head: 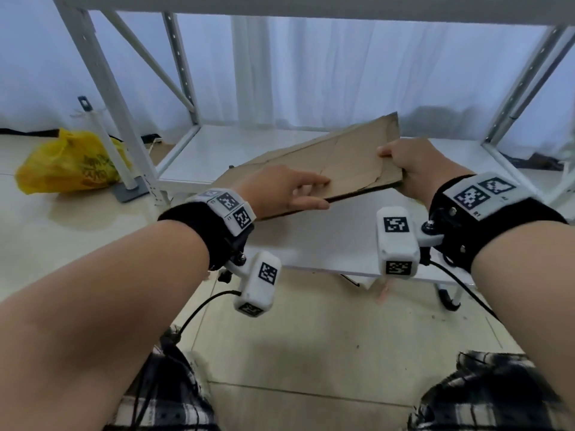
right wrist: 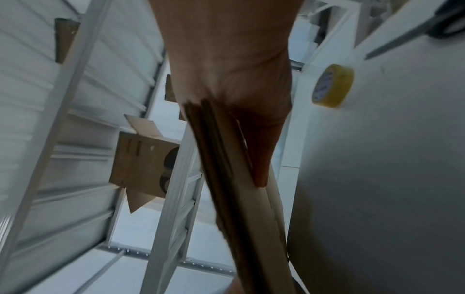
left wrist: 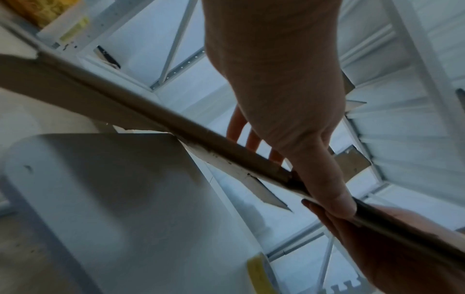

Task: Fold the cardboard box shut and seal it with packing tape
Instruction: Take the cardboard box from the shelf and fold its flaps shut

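Both forearms reached forward over the tabletop (head: pixel 326 244). 2 hands held the flattened cardboard box (head: pixel 336 163) in the air above it, tilted up at the far end. Left hand (head: pixel 280 191) pinched the near edge, thumb under, fingers spread on top. Right hand (head: pixel 413 169) gripped the right end. On the tabletop lay a roll of yellow tape (right wrist: pixel 332 85), beside scissors (right wrist: pixel 412 31).
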A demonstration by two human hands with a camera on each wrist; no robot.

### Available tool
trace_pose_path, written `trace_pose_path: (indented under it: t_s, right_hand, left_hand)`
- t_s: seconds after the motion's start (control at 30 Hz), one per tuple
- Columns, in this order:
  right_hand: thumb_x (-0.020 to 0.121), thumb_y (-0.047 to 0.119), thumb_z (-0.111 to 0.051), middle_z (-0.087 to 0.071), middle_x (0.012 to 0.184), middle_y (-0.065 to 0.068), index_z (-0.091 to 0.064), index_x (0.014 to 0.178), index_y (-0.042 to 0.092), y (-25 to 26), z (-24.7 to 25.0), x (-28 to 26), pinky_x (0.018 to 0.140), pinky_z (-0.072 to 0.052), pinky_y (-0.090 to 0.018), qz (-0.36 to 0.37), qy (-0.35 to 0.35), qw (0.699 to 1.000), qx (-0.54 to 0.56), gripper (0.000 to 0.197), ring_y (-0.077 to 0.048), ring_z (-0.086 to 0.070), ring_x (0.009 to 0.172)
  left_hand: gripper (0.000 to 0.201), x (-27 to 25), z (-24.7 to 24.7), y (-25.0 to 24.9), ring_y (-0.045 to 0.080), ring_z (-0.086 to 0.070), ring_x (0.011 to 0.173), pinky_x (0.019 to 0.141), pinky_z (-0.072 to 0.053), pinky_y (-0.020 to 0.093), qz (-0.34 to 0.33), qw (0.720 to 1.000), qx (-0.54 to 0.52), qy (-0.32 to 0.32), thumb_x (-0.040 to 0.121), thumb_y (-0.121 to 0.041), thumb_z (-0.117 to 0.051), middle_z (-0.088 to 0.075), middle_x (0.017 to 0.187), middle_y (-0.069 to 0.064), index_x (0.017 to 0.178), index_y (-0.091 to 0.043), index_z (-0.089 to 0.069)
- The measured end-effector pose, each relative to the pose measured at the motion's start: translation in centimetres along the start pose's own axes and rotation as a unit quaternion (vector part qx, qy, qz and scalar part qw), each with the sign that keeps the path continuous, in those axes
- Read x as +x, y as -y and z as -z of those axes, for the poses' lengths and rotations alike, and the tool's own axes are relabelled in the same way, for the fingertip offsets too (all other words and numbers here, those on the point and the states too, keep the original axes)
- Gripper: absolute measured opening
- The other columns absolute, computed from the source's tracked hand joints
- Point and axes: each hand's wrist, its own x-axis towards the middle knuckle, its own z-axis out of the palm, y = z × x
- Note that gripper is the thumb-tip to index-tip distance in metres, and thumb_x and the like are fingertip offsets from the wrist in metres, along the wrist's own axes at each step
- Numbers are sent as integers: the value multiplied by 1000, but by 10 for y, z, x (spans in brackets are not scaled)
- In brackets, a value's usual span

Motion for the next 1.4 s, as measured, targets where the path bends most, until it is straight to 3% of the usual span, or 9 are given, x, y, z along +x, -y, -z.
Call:
trace_pose_path:
  t_s: [0.1,0.2,0.3,0.6,0.83,1.07,1.17,1.3,1.4]
  right_hand:
    - [94,-1,-47,-62,98,-18,-51,83,8,-12,-4,-1,69,-59,-35,-38,-7,999,31,16,-19,-59,67]
    - [95,-2,-47,-59,85,-14,-49,84,7,-26,-9,0,57,-58,-33,-71,-15,996,57,15,-19,-58,65]
    - [95,-4,-46,-56,80,-15,-47,81,6,-29,-11,5,42,-54,-36,-88,-21,992,88,17,-25,-60,67]
    - [99,9,-42,-60,96,-20,-49,103,4,-27,-19,4,57,-57,-48,-112,38,982,148,9,-33,-63,80]
    - [97,56,-36,-65,101,-18,-47,120,10,-20,-16,6,62,-55,-50,-109,66,981,146,53,-35,-67,84]
    - [96,14,-56,-59,84,-15,-53,88,7,-27,-7,-13,63,-60,-44,-101,85,989,59,11,-29,-62,76]
    - [94,-4,-51,-59,80,-15,-52,84,3,-24,-8,-19,66,-60,-44,-81,80,983,144,12,-28,-61,73]
    - [91,-9,-49,-60,85,-13,-54,95,4,-16,-14,-22,58,-59,-37,-11,77,988,136,15,-23,-61,71]
    - [93,-3,-49,-60,89,-10,-51,108,6,-14,-20,-23,57,-55,-31,30,76,995,61,18,-20,-60,73]
  left_hand:
    - [47,-3,1,6,12,-57,100,65,-22,18,-1,1000,18,-12,89,-58,-47,-66,115,-3,132,-39,-52]
    - [40,-3,-5,11,20,-59,107,84,-39,26,-14,1000,10,-8,94,-48,-45,-66,119,0,128,-31,-57]
    - [39,2,-8,9,30,-60,103,85,-41,34,-45,993,104,12,100,-38,-38,-66,117,9,130,-21,-56]
    - [25,-4,-7,6,26,-53,75,65,-34,32,-54,975,212,28,103,-24,-30,-56,82,6,117,-12,-46]
    - [27,1,-8,0,30,-49,72,65,-37,34,29,990,128,52,103,-27,-29,-54,80,12,107,-8,-47]
    - [27,0,0,6,26,-47,68,63,-30,31,35,995,45,-76,102,-27,-35,-51,75,7,96,-6,-50]
    - [26,-2,2,5,32,-54,67,60,-30,32,44,988,8,-149,100,-28,-41,-52,68,6,92,-6,-52]
    - [22,1,-1,0,24,-58,68,62,-41,29,98,977,-57,-179,92,-39,-50,-62,73,0,86,-18,-53]
    - [28,3,-4,0,25,-61,80,77,-52,37,149,972,-103,-150,92,-46,-41,-61,84,-2,108,-27,-53]
